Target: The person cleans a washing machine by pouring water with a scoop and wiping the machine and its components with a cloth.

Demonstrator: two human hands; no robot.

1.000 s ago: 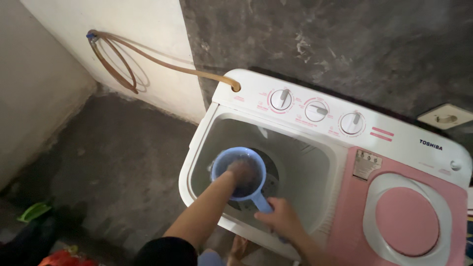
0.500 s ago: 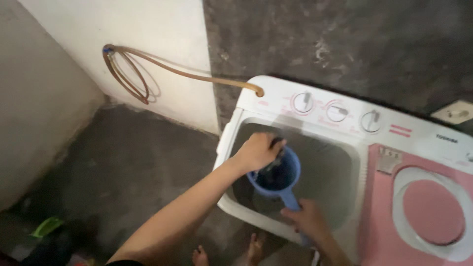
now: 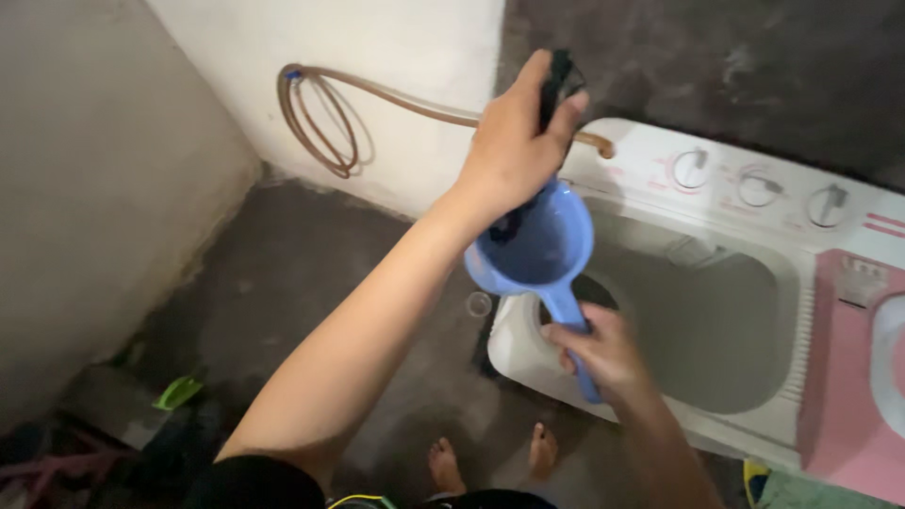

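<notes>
My right hand (image 3: 603, 353) grips the handle of a blue plastic dipper (image 3: 537, 247), held over the front left corner of a white and pink twin-tub washing machine (image 3: 735, 311). Above the dipper, my left hand (image 3: 514, 141) is raised and closed on a small dark wet cloth (image 3: 556, 80), which hangs down into the dipper's bowl. The wash tub (image 3: 707, 325) is open and grey inside.
A brown hose (image 3: 330, 118) coils on the white wall and runs to the machine's back corner. Three dials (image 3: 759, 184) sit on the control panel. My bare feet (image 3: 490, 457) stand on dark concrete floor. A green item (image 3: 177, 391) and clutter lie at lower left.
My left hand has lifted from the dipper's bowl to well above it, pulling the dark cloth up. The dipper has risen out of the tub toward the machine's left corner.
</notes>
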